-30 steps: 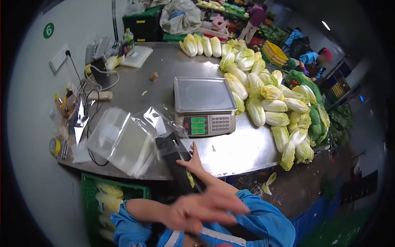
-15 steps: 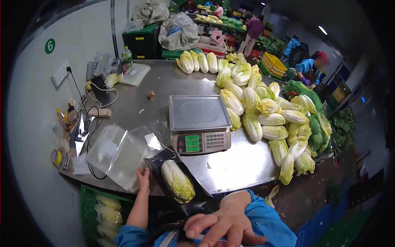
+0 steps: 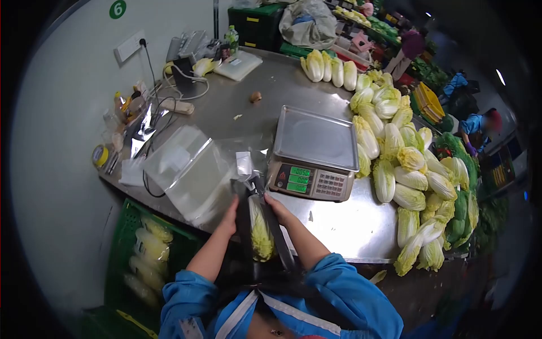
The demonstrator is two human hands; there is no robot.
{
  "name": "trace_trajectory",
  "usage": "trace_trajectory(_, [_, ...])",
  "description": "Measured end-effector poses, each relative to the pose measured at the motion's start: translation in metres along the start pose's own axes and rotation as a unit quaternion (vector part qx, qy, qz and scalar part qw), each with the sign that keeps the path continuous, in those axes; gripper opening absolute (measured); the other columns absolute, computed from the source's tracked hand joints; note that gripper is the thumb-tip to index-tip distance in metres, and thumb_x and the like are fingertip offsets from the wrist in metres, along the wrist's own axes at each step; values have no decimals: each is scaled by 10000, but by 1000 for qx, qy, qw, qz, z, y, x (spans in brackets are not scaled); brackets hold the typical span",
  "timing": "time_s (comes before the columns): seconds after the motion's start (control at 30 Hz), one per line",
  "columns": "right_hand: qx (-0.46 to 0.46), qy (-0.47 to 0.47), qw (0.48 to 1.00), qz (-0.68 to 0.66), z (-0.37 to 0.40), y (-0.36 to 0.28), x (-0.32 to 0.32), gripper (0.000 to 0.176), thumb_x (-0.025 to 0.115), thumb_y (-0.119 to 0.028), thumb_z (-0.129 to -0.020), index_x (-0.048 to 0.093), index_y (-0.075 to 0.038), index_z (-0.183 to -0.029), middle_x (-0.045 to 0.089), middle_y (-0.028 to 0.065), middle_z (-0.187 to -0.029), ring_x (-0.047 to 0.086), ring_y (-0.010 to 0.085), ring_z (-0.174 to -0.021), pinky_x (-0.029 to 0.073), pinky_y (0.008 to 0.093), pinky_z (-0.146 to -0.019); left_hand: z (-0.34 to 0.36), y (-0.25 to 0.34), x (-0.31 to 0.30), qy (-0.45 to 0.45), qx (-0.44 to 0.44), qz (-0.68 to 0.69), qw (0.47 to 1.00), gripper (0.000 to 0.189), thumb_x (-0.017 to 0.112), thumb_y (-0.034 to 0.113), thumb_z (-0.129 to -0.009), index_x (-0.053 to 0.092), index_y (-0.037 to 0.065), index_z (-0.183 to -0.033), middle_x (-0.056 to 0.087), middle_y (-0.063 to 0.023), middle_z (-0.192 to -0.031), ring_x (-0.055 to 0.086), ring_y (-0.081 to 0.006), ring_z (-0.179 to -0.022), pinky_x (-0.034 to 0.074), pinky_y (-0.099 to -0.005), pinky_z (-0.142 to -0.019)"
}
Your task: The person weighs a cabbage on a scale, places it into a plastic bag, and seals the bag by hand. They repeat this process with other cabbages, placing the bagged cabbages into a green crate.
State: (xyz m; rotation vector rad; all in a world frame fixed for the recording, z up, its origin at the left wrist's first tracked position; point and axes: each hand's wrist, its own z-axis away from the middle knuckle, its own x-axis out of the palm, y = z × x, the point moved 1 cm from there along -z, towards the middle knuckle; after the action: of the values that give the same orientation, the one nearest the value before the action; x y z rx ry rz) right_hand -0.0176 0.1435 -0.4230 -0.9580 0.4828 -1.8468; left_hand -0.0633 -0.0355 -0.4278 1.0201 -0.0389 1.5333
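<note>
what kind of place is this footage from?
Probably a produce packing or wholesale hall: steel table heaped with napa cabbages, a digital scale, clear bags, and a bagged cabbage between left hand and right hand.

We saw a yellow-green napa cabbage (image 3: 261, 231) in a dark plastic bag (image 3: 244, 217), a grey steel surface (image 3: 339, 223), and green scale digits (image 3: 298, 178).

A pale yellow-green napa cabbage (image 3: 261, 233) is lying lengthwise, tip pointing up-frame, inside a dark-edged plastic bag (image 3: 243, 212) at the frame's lower centre.
</note>
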Motion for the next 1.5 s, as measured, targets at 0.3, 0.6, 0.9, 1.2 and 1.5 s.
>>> trace_trajectory(0.3, [-70,69,947,305,159,154,-18,467,422,-406,-912,530,4,-1106,598,210,-1002,579,283,-946,425,345,-830,154,-80,-25,90,13,-382,920,457,401,419,-916,588,13,-1012,634,-69,-925,588,-222,-873,442,-353,-776])
trace_trajectory(0.6, [-460,233,757,400,141,-53,-1,415,440,-328,-908,537,38,-738,518,213,-602,552,307,-576,381,388,-536,127,53,52,27,438,-511,739,384,381,284,-911,545,1,-710,446,-80,-543,430,-189,-521,349,-344,-516])
trace_trajectory(0.9, [-606,135,525,582,248,-163,84,457,651,-297,-740,508,-42,-1091,543,125,-1104,482,285,-1088,342,428,-919,100,67,89,23,268,-42,962,324,362,236,-920,566,-12,-963,618,-114,-819,604,-229,-681,478,-343,-596])
trace_trajectory(1.2, [-738,362,494,284,339,-236,-25,171,509,63,-784,592,83,-932,638,125,-801,608,207,-795,508,302,-652,114,64,104,1,258,-117,959,358,394,260,-904,567,-53,-882,620,-159,-743,615,-262,-719,480,-385,-674])
trace_trajectory(1.5, [-505,293,541,605,183,-98,-70,159,671,-84,-659,658,-64,-816,630,86,-842,597,261,-801,472,348,-696,174,-65,11,-81,16,-237,968,459,307,326,-942,602,-25,-962,635,-174,-879,618,-218,-766,462,-296,-711])
